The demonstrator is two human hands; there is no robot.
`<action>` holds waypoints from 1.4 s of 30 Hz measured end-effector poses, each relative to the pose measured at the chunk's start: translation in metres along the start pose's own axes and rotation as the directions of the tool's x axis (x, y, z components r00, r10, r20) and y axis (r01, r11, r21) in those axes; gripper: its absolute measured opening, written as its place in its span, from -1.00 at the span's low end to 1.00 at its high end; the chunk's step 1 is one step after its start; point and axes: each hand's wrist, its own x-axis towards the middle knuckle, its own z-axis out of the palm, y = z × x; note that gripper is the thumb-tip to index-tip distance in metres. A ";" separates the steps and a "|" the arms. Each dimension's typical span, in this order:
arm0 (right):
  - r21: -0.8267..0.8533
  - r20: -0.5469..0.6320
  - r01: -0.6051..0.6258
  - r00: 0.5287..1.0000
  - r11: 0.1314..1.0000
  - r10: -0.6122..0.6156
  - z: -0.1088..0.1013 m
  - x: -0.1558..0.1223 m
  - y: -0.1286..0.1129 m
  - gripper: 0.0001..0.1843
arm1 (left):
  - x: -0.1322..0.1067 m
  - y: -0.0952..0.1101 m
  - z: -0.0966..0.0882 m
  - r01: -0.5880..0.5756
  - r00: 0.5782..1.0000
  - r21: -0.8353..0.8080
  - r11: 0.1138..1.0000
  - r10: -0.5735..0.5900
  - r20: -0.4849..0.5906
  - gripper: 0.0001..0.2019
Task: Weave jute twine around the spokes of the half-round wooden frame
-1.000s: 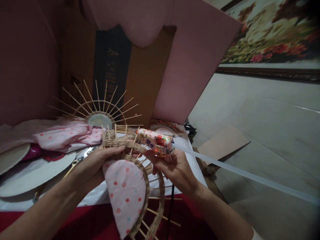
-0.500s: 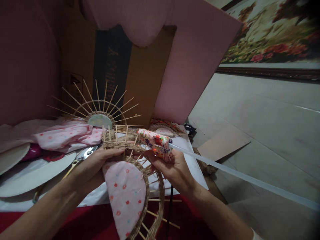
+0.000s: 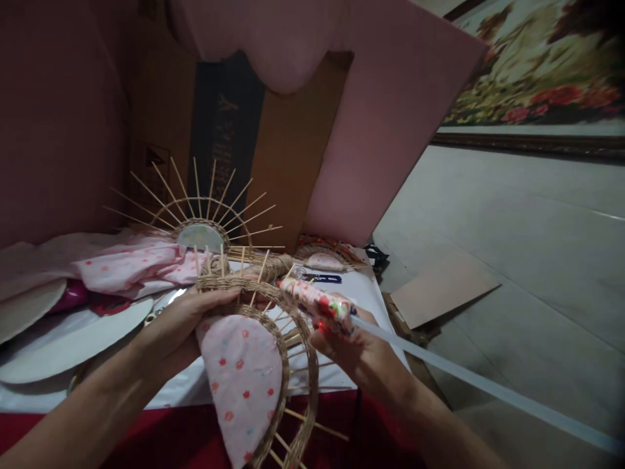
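Observation:
My left hand (image 3: pixel 195 319) grips a half-round woven piece (image 3: pixel 244 384) by its upper left edge. Pink fabric with red flowers covers the middle of that piece, twine bands curve around it, and thin sticks poke out past the outer band. In my right hand (image 3: pixel 361 352) is a hot glue gun (image 3: pixel 319 303) wrapped in flowered material, a red light glowing on it. A long pale glue stick (image 3: pixel 478 384) runs out of its back to the lower right. The nozzle points left, close to the outer twine band; whether it touches I cannot tell.
Behind stands another stick-and-twine half circle (image 3: pixel 200 236). Pink dotted cloth (image 3: pixel 141 267) and white oval boards (image 3: pixel 83 345) lie on the left. Blue-handled snips (image 3: pixel 322 278) and a third half-round piece (image 3: pixel 325 262) sit at the back right. A cardboard box (image 3: pixel 288 156) rises behind.
My right hand has drawn the glue gun right and slightly down, a little away from the woven piece. The blue snips have come into sight. My left hand keeps its hold.

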 end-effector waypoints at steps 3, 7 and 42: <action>-0.088 0.086 -0.016 0.996 0.996 0.023 -0.002 -0.008 0.009 -0.77 | -0.003 0.003 0.002 0.026 0.999 -0.004 1.000 -0.026 -0.043 -0.87; -0.184 0.085 0.011 0.996 0.983 0.005 -0.002 -0.011 0.016 -0.78 | -0.001 0.003 0.002 -0.015 1.000 -0.048 0.999 0.014 -0.014 -0.85; -0.143 0.084 -0.078 0.992 0.987 0.090 0.002 -0.009 0.007 -0.67 | 0.007 -0.008 -0.010 -0.064 0.987 -0.075 0.995 0.075 0.143 -0.73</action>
